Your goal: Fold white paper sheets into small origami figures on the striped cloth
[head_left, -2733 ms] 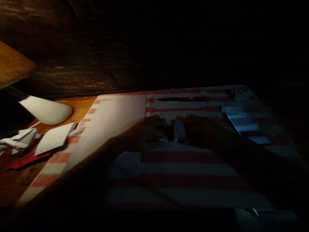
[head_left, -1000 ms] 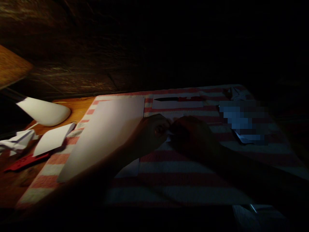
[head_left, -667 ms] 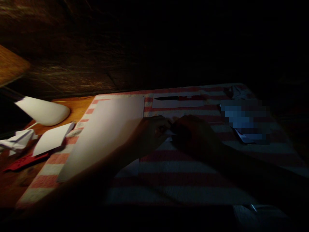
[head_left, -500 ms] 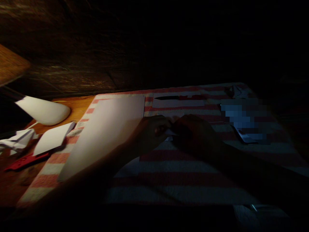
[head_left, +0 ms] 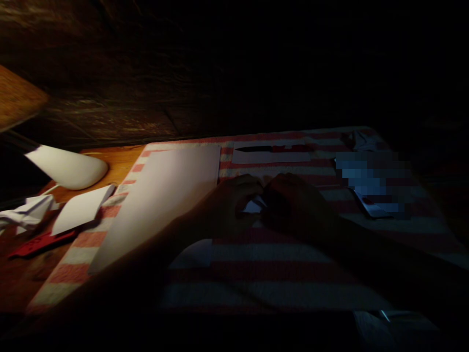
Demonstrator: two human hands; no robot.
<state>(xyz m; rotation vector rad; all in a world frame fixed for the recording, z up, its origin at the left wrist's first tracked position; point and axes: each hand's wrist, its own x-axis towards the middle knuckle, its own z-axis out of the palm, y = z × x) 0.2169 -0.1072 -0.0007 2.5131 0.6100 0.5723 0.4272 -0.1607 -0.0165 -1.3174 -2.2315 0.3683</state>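
Note:
Over the middle of a red-and-white striped cloth, my two hands meet around a small piece of white paper. My left hand curls its fingers about the paper's left side. Pressed close on the other side is my right hand, closed and deep in shadow. Much of the paper is hidden by the fingers. A large white sheet lies to the left, partly under my left forearm. Beyond my hands a knife with a dark blade and red handle rests on a strip of paper.
At the left stand a white lamp base, crumpled paper, a curved white paper piece and a red tool. A phone with a blurred screen lies right, near another crumpled paper. Dark wood wall behind.
My left fingers have shifted and opened out around the paper, so more of its white surface shows between my hands. The things on the cloth have stayed put.

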